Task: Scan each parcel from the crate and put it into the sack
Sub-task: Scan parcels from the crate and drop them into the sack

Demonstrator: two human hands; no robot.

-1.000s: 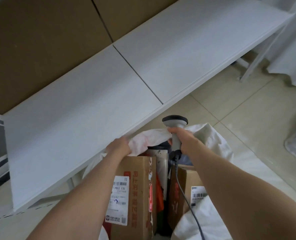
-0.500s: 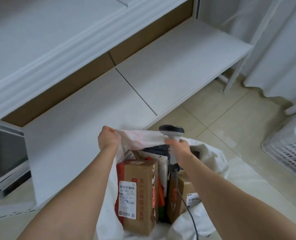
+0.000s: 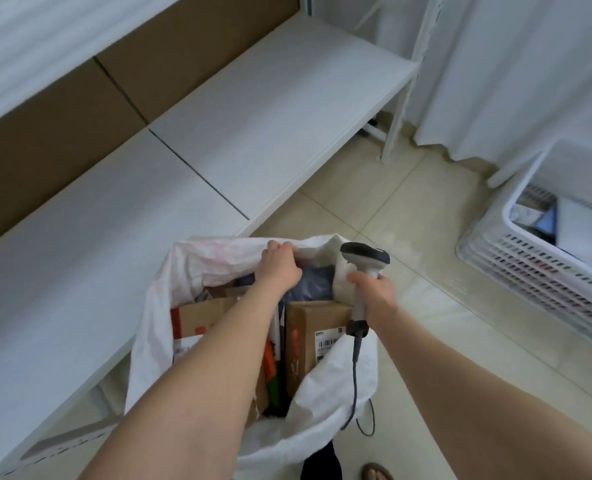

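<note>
Head view: sack [image 3: 149, 327] stands open on the floor, crowded with boxed parcels [image 3: 317, 317]
Left hand [image 3: 280, 268]: fingers curled round the sack's far rim, holding the mouth up
Right hand [image 3: 374, 292]: wrapped round the scanner [image 3: 365, 259] handle, just right of the sack's mouth
Crate [image 3: 529, 271]: well right of the sack, more items inside
Risk: releasing the rim could let the mouth fold over the boxes; the cable [image 3: 355, 375], trailing across the sack's near edge, may snag on a reach to the crate

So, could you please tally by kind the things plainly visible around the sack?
Brown cardboard boxes in the sack: 2
White woven sack: 1
Grey handheld barcode scanner: 1
White slotted plastic crate: 1
Total: 5
</note>
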